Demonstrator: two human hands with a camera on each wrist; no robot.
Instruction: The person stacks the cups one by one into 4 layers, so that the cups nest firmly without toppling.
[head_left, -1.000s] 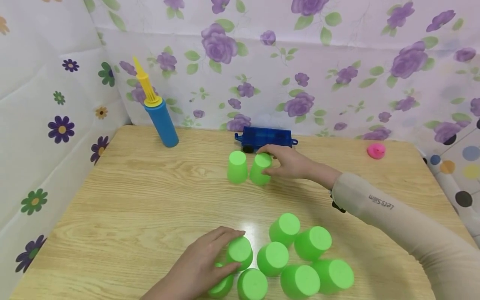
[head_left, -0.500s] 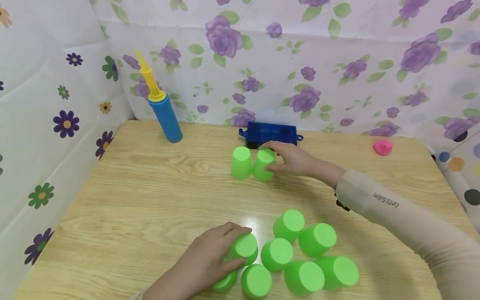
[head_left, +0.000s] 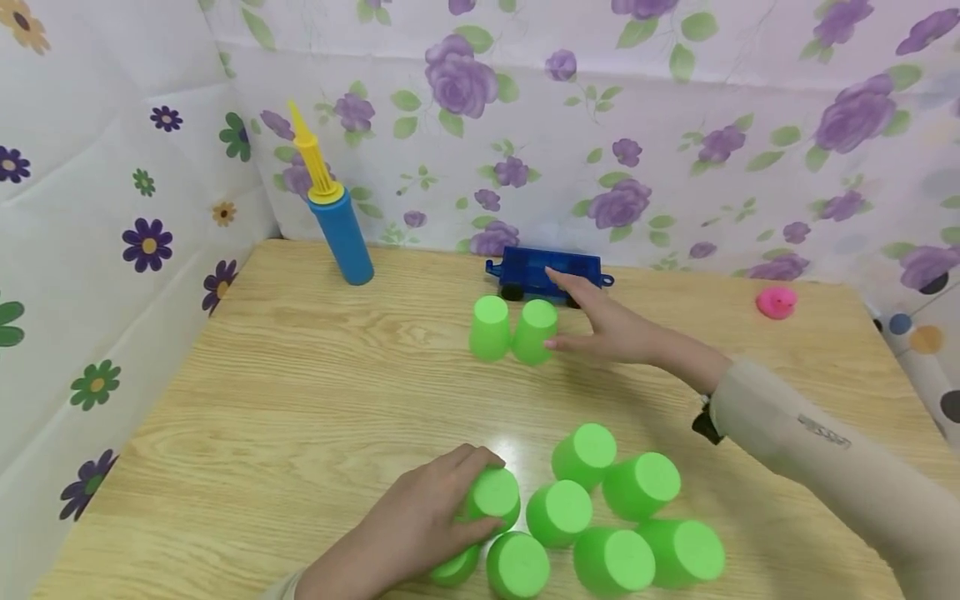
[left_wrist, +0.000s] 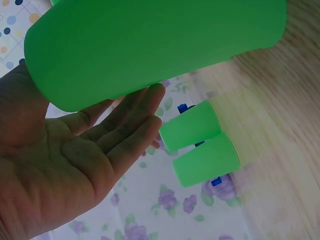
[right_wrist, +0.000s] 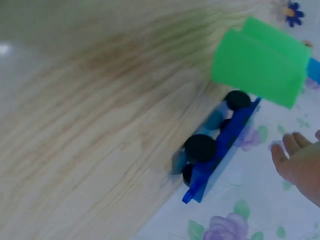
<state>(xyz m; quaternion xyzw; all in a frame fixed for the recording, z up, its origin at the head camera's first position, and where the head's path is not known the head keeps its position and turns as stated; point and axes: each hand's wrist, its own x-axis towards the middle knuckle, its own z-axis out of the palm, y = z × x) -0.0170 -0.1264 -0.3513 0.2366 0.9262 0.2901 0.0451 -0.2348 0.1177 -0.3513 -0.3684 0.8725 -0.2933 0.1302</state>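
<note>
Two bright green cups stand upside down side by side near the back: a left cup (head_left: 490, 329) and a right cup (head_left: 534, 333). My right hand (head_left: 618, 332) is just right of this pair, fingers extended and thumb tip overlapping the right cup's edge; in the right wrist view it floats apart from them. At the front, my left hand (head_left: 420, 517) holds another upturned green cup (head_left: 495, 493), thumb on the near side and fingers on the far side. A further cup (head_left: 456, 567) is partly hidden beneath that hand. Several more upturned cups (head_left: 558, 512) cluster to its right.
A blue toy trailer (head_left: 517, 265) with black wheels stands behind the cup pair, against the flowered cloth (head_left: 375, 125). A blue and yellow hand pump (head_left: 345, 237) stands at the back left. A small pink toy (head_left: 776, 302) lies at the back right of the wooden table (head_left: 300, 400).
My right hand has let go of the right cup in the back pair and drawn back to the right, its fingers spreading. My left hand keeps its hold on the front cup.
</note>
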